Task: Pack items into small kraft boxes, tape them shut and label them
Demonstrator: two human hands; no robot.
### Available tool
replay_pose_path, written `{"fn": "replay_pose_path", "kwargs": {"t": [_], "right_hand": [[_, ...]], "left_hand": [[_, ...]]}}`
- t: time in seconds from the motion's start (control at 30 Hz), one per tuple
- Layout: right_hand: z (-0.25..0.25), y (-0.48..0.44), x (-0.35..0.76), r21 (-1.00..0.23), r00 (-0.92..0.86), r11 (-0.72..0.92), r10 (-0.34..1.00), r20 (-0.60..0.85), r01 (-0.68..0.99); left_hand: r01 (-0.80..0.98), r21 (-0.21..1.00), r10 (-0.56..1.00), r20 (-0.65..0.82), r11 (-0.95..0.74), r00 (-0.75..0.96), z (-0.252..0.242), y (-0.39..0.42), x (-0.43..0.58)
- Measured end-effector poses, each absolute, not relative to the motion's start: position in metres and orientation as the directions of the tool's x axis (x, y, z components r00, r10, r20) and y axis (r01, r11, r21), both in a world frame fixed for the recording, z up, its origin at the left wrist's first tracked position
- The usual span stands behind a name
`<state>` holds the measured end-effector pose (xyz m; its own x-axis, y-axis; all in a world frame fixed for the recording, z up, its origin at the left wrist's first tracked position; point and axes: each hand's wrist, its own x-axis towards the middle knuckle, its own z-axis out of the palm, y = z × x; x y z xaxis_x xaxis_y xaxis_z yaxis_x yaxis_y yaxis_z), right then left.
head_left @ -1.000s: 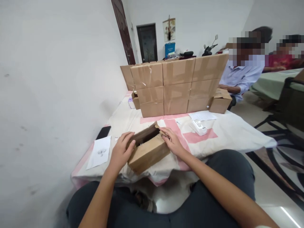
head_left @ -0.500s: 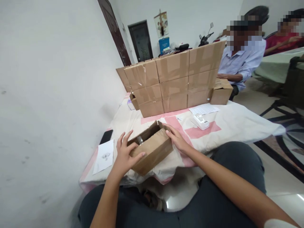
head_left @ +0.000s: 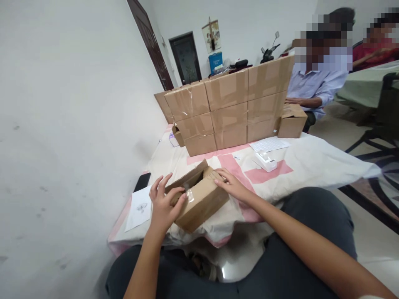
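Note:
A small open cardboard box (head_left: 202, 209) sits aslant near the front edge of the table. Its far flap (head_left: 191, 174) stands up, while the inner flaps fold partly across the dark opening. A strip of clear tape (head_left: 190, 195) shows on the near top edge. My left hand (head_left: 165, 203) is at the box's left end, thumb and forefinger close together on the edge beside the tape, other fingers raised and spread. At the right end, my right hand (head_left: 233, 185) grips the top corner with bent fingers. The contents of the box are hidden.
Taped cardboard boxes (head_left: 229, 110) form a wall across the table. A tape dispenser (head_left: 265, 161) and a white sheet (head_left: 269, 144) lie on the right; a drawing (head_left: 139, 209) and black phone (head_left: 143, 182) lie left. Another person (head_left: 324, 87) sits behind a closed box (head_left: 292, 121).
The tape strip has come from the opening onto the near top edge. My left thumb and forefinger have drawn closer together, and my right fingers have shifted slightly on the corner.

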<state>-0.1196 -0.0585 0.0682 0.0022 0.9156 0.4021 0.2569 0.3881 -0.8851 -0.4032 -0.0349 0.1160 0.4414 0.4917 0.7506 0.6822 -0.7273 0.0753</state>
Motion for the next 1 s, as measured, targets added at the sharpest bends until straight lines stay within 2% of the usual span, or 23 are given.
{"fn": "replay_pose_path", "kwargs": {"t": [0.13, 0.3, 0.53, 0.6, 0.7, 0.77, 0.87, 1.0], "right_hand": [[0.066, -0.057, -0.122, -0.885, 0.012, 0.379, 0.918, 0.396, 0.269], [0.067, -0.061, -0.122, -0.865, 0.029, 0.433, 0.891, 0.454, 0.253], [0.069, -0.064, -0.123, -0.802, 0.060, 0.535, 0.821, 0.568, 0.266], [0.068, -0.065, -0.124, -0.800, 0.069, 0.535, 0.818, 0.570, 0.270], [0.069, -0.065, -0.125, -0.808, 0.069, 0.519, 0.829, 0.555, 0.278], [0.070, -0.065, -0.126, -0.816, 0.071, 0.500, 0.839, 0.539, 0.289], [0.072, -0.065, -0.128, -0.836, 0.084, 0.458, 0.861, 0.502, 0.303], [0.073, -0.066, -0.131, -0.866, 0.094, 0.401, 0.891, 0.444, 0.298]], "left_hand": [[0.727, 0.118, 0.565, 0.717, -0.676, 0.409, 0.112, -0.031, -0.402], [0.763, 0.249, 0.721, 0.584, -0.597, 0.373, 0.110, -0.024, -0.406], [0.618, 0.386, 0.701, 0.580, -0.685, 0.414, 0.119, -0.029, -0.408], [0.580, 0.467, 0.738, 0.523, -0.667, 0.427, 0.121, -0.032, -0.406], [0.552, 0.609, 0.817, 0.354, -0.570, 0.455, 0.122, -0.034, -0.404], [0.541, 0.660, 0.842, 0.297, -0.522, 0.450, 0.120, -0.033, -0.402], [0.553, 0.618, 0.823, 0.332, -0.558, 0.460, 0.117, -0.030, -0.401], [0.600, 0.409, 0.724, 0.441, -0.688, 0.530, 0.113, -0.027, -0.403]]}}
